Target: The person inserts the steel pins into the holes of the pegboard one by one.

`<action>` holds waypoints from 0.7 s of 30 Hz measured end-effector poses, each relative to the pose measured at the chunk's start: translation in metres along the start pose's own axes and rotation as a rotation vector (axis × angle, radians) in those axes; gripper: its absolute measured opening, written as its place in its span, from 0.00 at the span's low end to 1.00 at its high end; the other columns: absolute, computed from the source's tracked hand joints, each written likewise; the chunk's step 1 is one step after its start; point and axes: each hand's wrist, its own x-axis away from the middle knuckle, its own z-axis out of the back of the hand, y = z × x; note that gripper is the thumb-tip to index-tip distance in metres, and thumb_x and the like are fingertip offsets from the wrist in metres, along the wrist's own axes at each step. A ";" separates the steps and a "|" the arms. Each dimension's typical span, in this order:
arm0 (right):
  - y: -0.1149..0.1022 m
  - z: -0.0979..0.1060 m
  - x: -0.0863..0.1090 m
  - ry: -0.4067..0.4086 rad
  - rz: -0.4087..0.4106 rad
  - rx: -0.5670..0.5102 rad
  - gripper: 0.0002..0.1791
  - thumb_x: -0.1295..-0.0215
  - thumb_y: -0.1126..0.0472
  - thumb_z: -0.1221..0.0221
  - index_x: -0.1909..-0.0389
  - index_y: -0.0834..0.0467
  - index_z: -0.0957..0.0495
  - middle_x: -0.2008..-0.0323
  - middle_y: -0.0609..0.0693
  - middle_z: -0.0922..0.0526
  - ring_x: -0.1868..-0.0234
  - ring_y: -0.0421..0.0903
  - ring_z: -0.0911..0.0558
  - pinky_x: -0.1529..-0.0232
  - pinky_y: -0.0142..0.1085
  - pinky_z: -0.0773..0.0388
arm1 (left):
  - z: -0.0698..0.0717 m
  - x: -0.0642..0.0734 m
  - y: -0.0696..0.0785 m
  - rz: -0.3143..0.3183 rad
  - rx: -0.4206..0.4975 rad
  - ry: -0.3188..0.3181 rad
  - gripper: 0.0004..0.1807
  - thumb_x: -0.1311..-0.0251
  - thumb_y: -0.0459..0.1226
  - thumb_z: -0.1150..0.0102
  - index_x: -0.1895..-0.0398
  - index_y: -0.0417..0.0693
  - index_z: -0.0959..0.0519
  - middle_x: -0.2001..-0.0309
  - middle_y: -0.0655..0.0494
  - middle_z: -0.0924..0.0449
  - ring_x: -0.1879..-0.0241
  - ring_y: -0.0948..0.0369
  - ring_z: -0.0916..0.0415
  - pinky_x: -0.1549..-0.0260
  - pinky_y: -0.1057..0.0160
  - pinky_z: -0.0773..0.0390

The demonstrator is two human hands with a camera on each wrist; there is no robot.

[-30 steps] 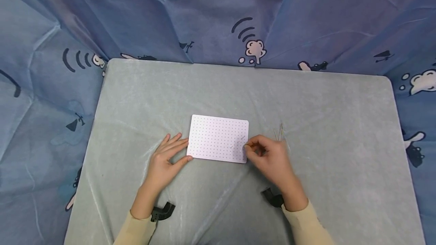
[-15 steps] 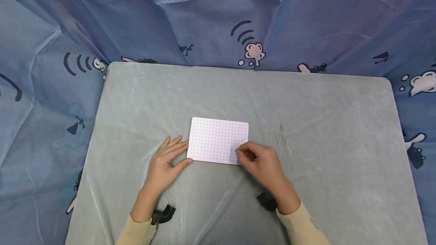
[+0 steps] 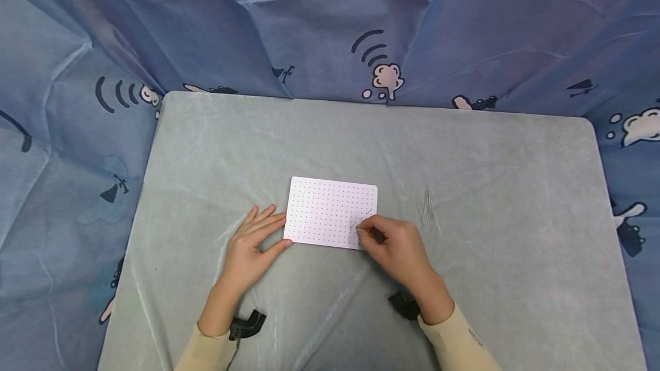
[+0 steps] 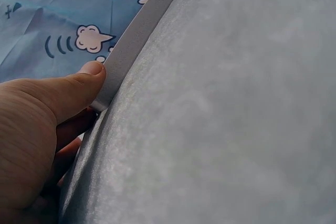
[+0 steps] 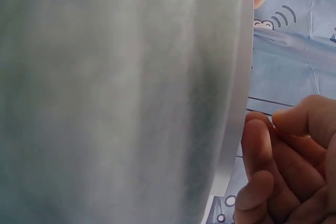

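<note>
A white board (image 3: 330,210) dotted with small holes lies flat on the grey cloth table (image 3: 464,147). My left hand (image 3: 255,242) rests at its left edge, fingers straight, the thumb (image 4: 79,85) against the board's near-left corner. My right hand (image 3: 361,229) hovers over the board's near-right part, fingertips pinched on a thin pin held down at the holes. Another pin (image 3: 368,212) lies slanted on the board just beyond those fingers. In the right wrist view the curled fingers (image 5: 283,171) sit beside the board's edge (image 5: 236,103); the pin itself does not show there.
A small heap of loose thin pins (image 3: 425,206) lies on the cloth to the right of the board. Blue patterned drapes (image 3: 330,27) wall in the table at the back and both sides. Black camera mounts (image 3: 247,322) sit at both wrists.
My right hand has shifted left from the board's right edge to over its near-right holes, then held still. The left hand and board have stayed put.
</note>
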 end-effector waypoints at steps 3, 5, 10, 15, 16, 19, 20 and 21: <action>-0.001 0.000 -0.001 -0.003 0.007 0.014 0.12 0.41 0.76 0.28 0.68 0.54 0.12 0.74 0.40 0.17 0.75 0.34 0.24 0.75 0.27 0.23 | 0.000 -0.001 0.001 -0.003 0.000 0.000 0.28 0.44 0.38 0.14 0.39 0.43 0.11 0.37 0.54 0.12 0.26 0.50 0.24 0.16 0.48 0.43; -0.001 0.000 -0.001 -0.011 0.011 0.027 0.12 0.41 0.75 0.29 0.69 0.54 0.12 0.74 0.40 0.18 0.76 0.35 0.24 0.75 0.28 0.24 | 0.000 -0.001 0.001 -0.004 -0.001 -0.001 0.28 0.44 0.38 0.14 0.40 0.43 0.11 0.37 0.54 0.12 0.26 0.50 0.24 0.16 0.48 0.43; -0.001 -0.003 -0.002 -0.019 0.031 0.083 0.12 0.39 0.74 0.30 0.70 0.53 0.14 0.74 0.40 0.21 0.75 0.36 0.25 0.74 0.30 0.24 | 0.001 0.000 0.001 -0.004 -0.004 -0.001 0.28 0.44 0.38 0.14 0.40 0.42 0.11 0.37 0.54 0.13 0.26 0.49 0.24 0.16 0.48 0.43; -0.001 -0.004 -0.002 -0.013 0.033 0.113 0.13 0.40 0.74 0.30 0.71 0.52 0.15 0.75 0.40 0.22 0.74 0.37 0.26 0.75 0.31 0.24 | 0.001 0.000 0.002 -0.005 -0.004 0.002 0.28 0.45 0.37 0.14 0.40 0.43 0.11 0.37 0.54 0.12 0.26 0.49 0.24 0.16 0.48 0.42; -0.002 -0.004 -0.002 -0.013 0.030 0.112 0.13 0.40 0.74 0.30 0.71 0.52 0.15 0.75 0.40 0.22 0.74 0.37 0.26 0.75 0.31 0.24 | 0.001 0.000 0.003 -0.006 -0.004 0.004 0.28 0.45 0.38 0.14 0.40 0.43 0.11 0.37 0.54 0.12 0.27 0.49 0.24 0.16 0.48 0.42; -0.002 -0.005 -0.002 -0.010 0.028 0.109 0.13 0.40 0.74 0.29 0.72 0.52 0.15 0.75 0.41 0.22 0.74 0.37 0.25 0.75 0.32 0.24 | 0.000 0.000 0.002 -0.008 0.000 0.007 0.28 0.45 0.37 0.14 0.40 0.43 0.10 0.38 0.54 0.12 0.27 0.48 0.24 0.16 0.48 0.42; -0.002 -0.004 -0.002 -0.010 0.026 0.106 0.13 0.40 0.74 0.29 0.72 0.52 0.14 0.74 0.40 0.21 0.73 0.37 0.25 0.74 0.32 0.24 | 0.000 0.001 0.002 -0.008 0.001 0.008 0.28 0.45 0.37 0.14 0.40 0.43 0.10 0.38 0.54 0.12 0.27 0.48 0.24 0.16 0.48 0.42; -0.002 -0.004 -0.002 -0.010 0.027 0.107 0.13 0.40 0.74 0.29 0.72 0.52 0.14 0.74 0.40 0.21 0.73 0.37 0.25 0.74 0.32 0.23 | 0.000 0.001 0.001 -0.008 0.001 0.009 0.28 0.45 0.37 0.14 0.40 0.43 0.10 0.38 0.54 0.12 0.27 0.48 0.24 0.16 0.47 0.42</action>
